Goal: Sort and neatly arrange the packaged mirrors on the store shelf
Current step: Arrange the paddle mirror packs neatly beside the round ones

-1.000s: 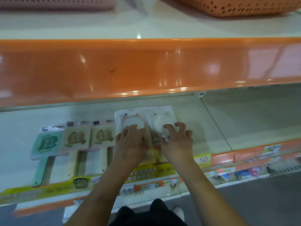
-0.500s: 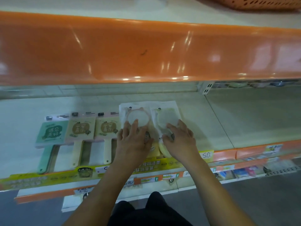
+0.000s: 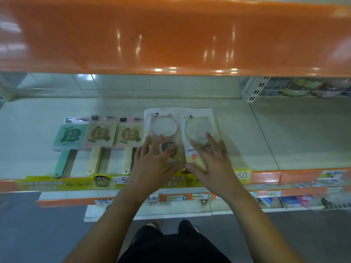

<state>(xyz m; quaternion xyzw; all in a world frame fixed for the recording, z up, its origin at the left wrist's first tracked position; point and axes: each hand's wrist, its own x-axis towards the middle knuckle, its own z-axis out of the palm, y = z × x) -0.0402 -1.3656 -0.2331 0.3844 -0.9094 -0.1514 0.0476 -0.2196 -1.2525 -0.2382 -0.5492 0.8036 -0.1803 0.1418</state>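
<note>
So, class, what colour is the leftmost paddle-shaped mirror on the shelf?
Mint green, the leftmost mirror, seen in the head view.

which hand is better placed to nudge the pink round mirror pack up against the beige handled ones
Left. The left hand already rests flat on the pink mirror pack, beside the beige mirror; the right hand is on the green mirror pack.

The pale shelf [image 3: 237, 133] carries five packaged mirrors side by side: a green hand mirror [image 3: 67, 137], two beige hand mirrors [image 3: 99, 134] [image 3: 130, 135], a pink round mirror [image 3: 164, 126], and a yellow-green round mirror [image 3: 199, 128].
</note>
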